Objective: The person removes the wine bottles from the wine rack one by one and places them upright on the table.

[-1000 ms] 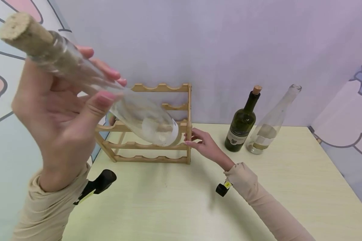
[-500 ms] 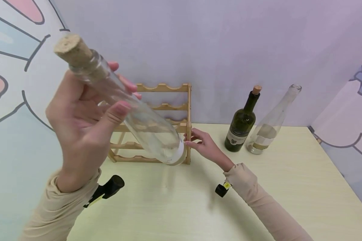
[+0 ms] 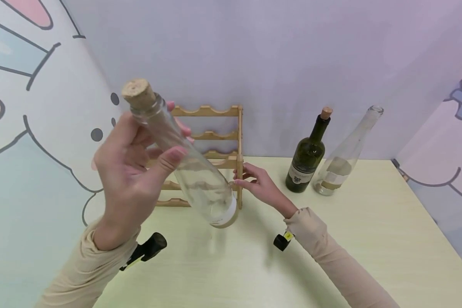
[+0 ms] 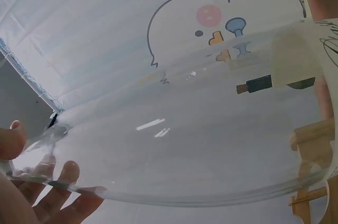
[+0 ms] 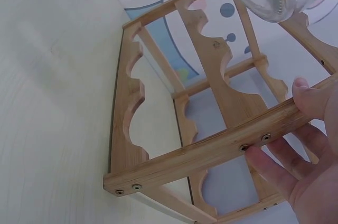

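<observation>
My left hand (image 3: 134, 175) grips a clear glass bottle (image 3: 200, 184) by its neck. A cork (image 3: 138, 94) is seated in its mouth. The bottle is tilted, its labelled base pointing down and right, in front of the wooden wine rack (image 3: 208, 112). In the left wrist view the bottle's glass body (image 4: 174, 139) spans the frame, with fingertips (image 4: 68, 171) around its neck. My right hand (image 3: 259, 184) pinches the rack's right front post; the right wrist view shows the thumb (image 5: 311, 97) on one face of that post (image 5: 211, 147) and fingers on another. Parts of the rack are hidden behind the bottle and left hand.
On the table (image 3: 369, 239), right of the rack, stand a corked dark green wine bottle (image 3: 306, 160) and an uncorked clear bottle (image 3: 340, 167) close beside it. A lilac wall (image 3: 277, 64) rises behind; cartoon-printed walls flank both sides.
My left hand has carried the corked clear bottle right and downward, away from the camera, its base now lower before the rack. My right hand has stayed on the rack's post.
</observation>
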The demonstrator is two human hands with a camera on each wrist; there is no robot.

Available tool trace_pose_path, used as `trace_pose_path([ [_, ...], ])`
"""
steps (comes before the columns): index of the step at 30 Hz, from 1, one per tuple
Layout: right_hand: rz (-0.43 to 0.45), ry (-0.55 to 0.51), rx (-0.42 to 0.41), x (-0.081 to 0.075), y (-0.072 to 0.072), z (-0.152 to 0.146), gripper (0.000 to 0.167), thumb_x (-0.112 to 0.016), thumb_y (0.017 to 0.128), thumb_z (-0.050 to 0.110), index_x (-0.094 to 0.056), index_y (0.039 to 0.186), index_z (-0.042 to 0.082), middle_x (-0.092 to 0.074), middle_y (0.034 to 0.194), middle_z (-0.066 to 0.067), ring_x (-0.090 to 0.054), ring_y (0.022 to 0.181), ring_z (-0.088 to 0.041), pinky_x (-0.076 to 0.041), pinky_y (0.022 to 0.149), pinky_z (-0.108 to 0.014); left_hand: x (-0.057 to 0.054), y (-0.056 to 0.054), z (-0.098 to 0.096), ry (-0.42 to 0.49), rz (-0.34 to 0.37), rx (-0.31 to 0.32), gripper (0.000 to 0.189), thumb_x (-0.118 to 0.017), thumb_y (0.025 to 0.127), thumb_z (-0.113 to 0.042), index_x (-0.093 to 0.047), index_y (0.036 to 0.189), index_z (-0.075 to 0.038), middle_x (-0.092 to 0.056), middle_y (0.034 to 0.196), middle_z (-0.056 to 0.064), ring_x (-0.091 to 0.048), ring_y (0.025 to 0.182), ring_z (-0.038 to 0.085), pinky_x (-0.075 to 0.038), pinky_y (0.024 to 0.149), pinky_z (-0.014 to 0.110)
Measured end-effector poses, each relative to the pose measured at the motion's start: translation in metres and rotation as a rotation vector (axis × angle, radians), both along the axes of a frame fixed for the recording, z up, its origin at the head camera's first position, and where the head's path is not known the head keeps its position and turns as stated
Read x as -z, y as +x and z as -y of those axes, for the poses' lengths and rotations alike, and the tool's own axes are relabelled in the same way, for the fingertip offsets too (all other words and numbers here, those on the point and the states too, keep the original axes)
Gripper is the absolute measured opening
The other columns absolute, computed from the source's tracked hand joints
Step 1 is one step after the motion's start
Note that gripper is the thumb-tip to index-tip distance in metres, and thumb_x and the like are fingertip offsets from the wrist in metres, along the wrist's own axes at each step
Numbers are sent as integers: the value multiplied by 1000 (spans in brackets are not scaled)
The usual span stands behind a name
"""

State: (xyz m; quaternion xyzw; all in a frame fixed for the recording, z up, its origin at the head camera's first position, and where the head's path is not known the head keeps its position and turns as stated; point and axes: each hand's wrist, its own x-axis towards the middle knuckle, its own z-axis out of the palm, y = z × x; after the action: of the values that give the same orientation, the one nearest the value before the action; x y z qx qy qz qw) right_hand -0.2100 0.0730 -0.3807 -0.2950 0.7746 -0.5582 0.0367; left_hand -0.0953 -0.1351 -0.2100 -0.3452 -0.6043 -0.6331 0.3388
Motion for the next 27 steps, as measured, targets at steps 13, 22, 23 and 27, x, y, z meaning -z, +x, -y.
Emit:
trace_pose_path([
  [13, 3, 5, 9, 1, 1, 0, 14, -61, 92, 4, -60, 106, 2, -64, 105, -20, -61, 100, -33, -54, 72, -38, 18, 1, -5, -155, 52, -131, 42, -68, 78, 12, -52, 117, 16, -64, 97, 27, -66, 86, 27, -56, 64, 27],
  [22, 18, -11, 20, 3, 0, 0, 14, -61, 92, 4, -60, 105, 1, -63, 105, -20, -61, 99, -33, -54, 74, -46, 32, -4, -9, -229, 71, -179, 41, -69, 78, 11, -54, 116, 12, -66, 102, 16, -67, 89, 22, -57, 67, 31],
  [23, 18, -12, 19, 3, 0, 0, 14, -61, 92, 4, -60, 105, 2, -63, 105, -20, -61, 99, -34, -54, 74, -47, 34, -5, -9, -224, 77, -174, 42, -69, 78, 11, -54, 117, 11, -66, 103, 14, -67, 89, 23, -57, 68, 31],
  [27, 16, -22, 12, 4, -1, 1, 13, -61, 91, 3, -60, 104, 2, -63, 105, -22, -61, 99, -34, -53, 75, -53, 42, -8, -10, -221, 100, -165, 45, -69, 77, 13, -55, 120, 8, -66, 107, 14, -67, 91, 23, -57, 69, 33],
])
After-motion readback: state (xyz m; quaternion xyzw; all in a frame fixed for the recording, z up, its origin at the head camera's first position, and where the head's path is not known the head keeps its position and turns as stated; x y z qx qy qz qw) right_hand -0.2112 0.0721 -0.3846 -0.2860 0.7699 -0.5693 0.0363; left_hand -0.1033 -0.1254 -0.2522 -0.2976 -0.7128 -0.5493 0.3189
